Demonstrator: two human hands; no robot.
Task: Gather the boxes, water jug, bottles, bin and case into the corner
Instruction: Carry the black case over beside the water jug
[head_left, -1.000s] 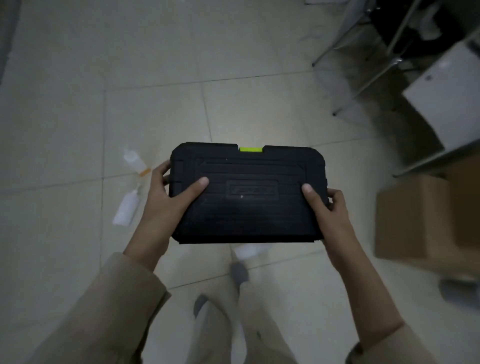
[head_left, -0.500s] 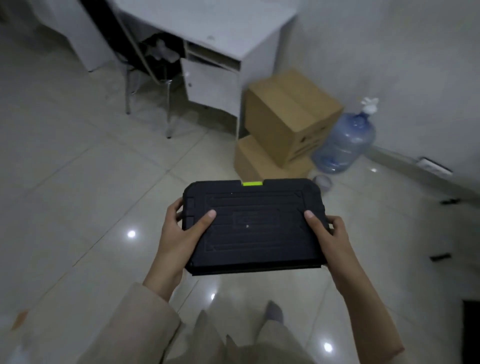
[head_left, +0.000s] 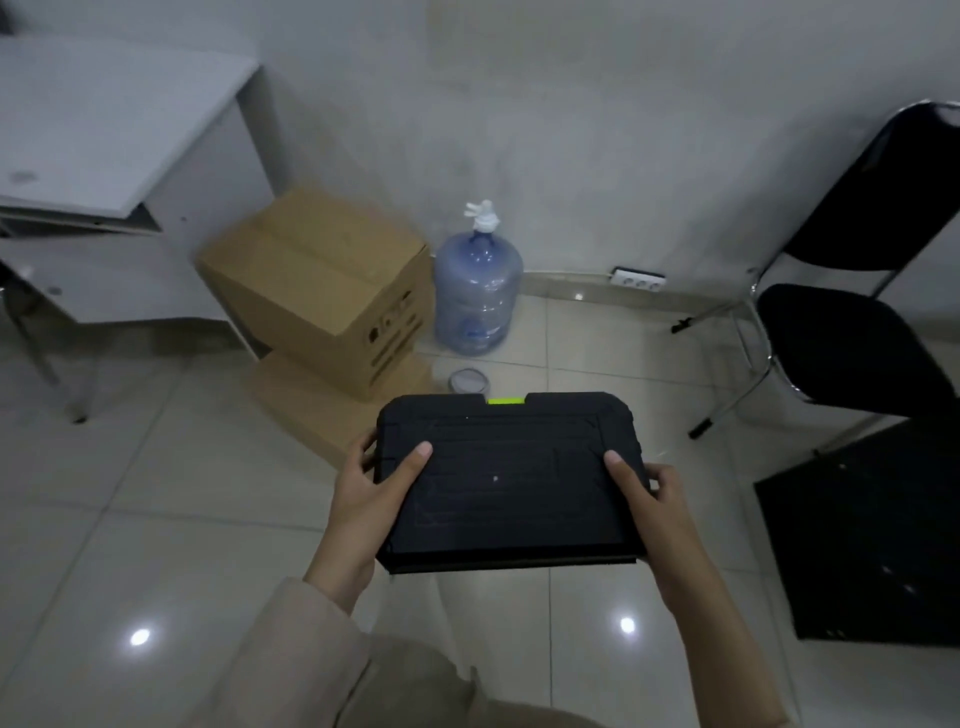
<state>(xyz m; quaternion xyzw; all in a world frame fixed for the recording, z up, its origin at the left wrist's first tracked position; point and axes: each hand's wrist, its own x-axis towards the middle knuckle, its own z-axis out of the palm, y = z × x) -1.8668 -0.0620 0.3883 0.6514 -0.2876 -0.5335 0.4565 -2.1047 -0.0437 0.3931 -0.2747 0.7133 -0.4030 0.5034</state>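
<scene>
I hold a flat black case (head_left: 511, 480) with a lime-green latch level in front of me. My left hand (head_left: 371, 496) grips its left edge, thumb on the lid. Its right edge is gripped by my right hand (head_left: 652, 506), thumb on top too. Beyond the case, in the corner by the wall, a large cardboard box (head_left: 322, 291) rests on a flatter cardboard box (head_left: 317, 405). A blue water jug (head_left: 477, 296) with a white pump stands to their right. A small round grey container (head_left: 469, 382) sits on the floor before the jug.
A white desk (head_left: 98, 156) stands at the left, against the boxes. A black folding chair (head_left: 857, 332) is at the right, with a black panel (head_left: 872, 535) on the floor in front of it. A power strip (head_left: 638, 280) lies along the wall base. Glossy tile floor all around.
My view has swung from bare floor with bottles round to the corner. The boxes and jug are now nearer and centred. Both hands keep the same grip on the case.
</scene>
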